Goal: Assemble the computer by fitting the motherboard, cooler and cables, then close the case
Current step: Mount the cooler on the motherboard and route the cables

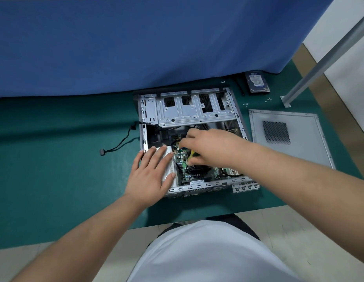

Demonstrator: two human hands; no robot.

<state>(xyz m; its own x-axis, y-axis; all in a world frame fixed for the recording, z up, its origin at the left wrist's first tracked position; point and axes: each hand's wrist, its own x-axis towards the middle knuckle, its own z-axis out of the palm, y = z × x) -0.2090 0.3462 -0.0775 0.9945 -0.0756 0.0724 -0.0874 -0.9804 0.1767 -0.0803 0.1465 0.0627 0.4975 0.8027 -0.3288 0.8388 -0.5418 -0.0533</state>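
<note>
Motherboard point(189, 169) sits inside the open case point(189, 110) on the bench; it looks stiff but fragile, best handled by its edges. Left hand point(152, 171) rests flat, fingers straight; right hand point(207, 147) pinches a yellow-handled screwdriver point(191, 154).

Bare forearms, left hand point(150, 176), right hand point(209, 147), white top (short-sleeved), dark trousers

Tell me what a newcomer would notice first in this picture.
The open computer case lies mid-table on the green mat, with the right hand reaching in over the motherboard. The left hand rests flat at its left side. The removed side panel lies to the right.
</note>
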